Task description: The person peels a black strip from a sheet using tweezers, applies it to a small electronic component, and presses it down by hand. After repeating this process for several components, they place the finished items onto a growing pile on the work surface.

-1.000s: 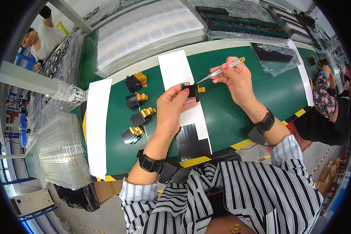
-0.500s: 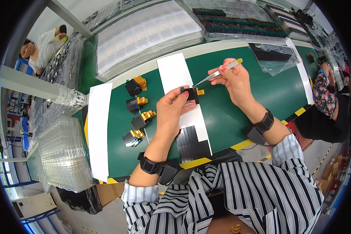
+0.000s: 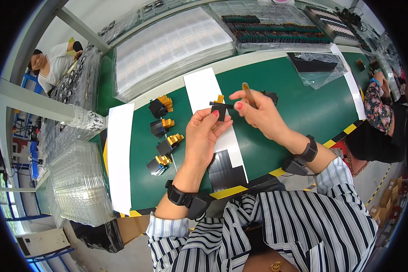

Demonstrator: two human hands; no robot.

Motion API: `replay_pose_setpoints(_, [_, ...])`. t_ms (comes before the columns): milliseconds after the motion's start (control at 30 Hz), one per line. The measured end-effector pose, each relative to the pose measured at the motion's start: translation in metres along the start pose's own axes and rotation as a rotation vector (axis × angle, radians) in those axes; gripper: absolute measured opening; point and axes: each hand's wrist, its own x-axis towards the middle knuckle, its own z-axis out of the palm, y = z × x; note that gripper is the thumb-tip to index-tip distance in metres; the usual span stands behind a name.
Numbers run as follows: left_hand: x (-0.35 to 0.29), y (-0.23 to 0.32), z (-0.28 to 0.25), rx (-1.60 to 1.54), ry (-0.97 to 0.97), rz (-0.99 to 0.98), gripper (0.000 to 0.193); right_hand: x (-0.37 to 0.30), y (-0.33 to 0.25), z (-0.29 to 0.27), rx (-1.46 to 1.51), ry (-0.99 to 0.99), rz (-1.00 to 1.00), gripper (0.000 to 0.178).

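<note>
My left hand (image 3: 203, 131) pinches a small black panel with a gold flex tab (image 3: 219, 112) between thumb and fingers, above a white sheet (image 3: 199, 86). A narrow black strip (image 3: 222, 104) lies across the panel's upper edge and reaches toward my right hand (image 3: 263, 115). My right hand is closed around tweezers (image 3: 248, 95), whose gold-coloured end points up and away; their tips are hidden. Left of my hands, several small piles of black panels with gold tabs (image 3: 167, 145) stand in a column on the green mat (image 3: 140, 158).
Black sheets (image 3: 223, 172) lie near the front edge. Dark pieces (image 3: 270, 97) sit behind my right hand. Clear trays (image 3: 177, 50) are stacked at the back, others (image 3: 79, 177) at left. A plastic bag (image 3: 319, 70) lies far right. Two other people are nearby, left and right.
My right hand has moved left and turned, bringing its fingers close to the panel. The panel has turned so its gold tab points away from me. The dark pieces behind my right hand now show.
</note>
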Motion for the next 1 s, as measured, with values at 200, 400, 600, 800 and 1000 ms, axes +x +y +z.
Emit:
replay_pose_setpoints(200, [-0.004, -0.001, 0.005, 0.077, 0.014, -0.002, 0.004, -0.002, 0.005, 0.003, 0.045, -0.010, 0.106, 0.013])
replay_pose_setpoints(400, [0.002, -0.011, 0.002, 0.166, 0.081, 0.002, 0.003, -0.003, -0.004, 0.008, 0.054, -0.041, 0.102, 0.010])
replay_pose_setpoints(600, [0.005, -0.013, 0.000, 0.130, 0.075, -0.045, 0.008, -0.001, -0.006, 0.008, 0.220, -0.051, 0.172, 0.011])
replay_pose_setpoints(800, [0.000, -0.009, 0.008, 0.084, 0.037, -0.038, 0.008, 0.001, 0.005, 0.008, 0.220, -0.001, 0.234, 0.011])
replay_pose_setpoints(1000, [0.000, -0.006, 0.008, 0.091, 0.038, -0.047, 0.008, 0.002, 0.004, 0.006, 0.189, 0.009, 0.234, 0.011])
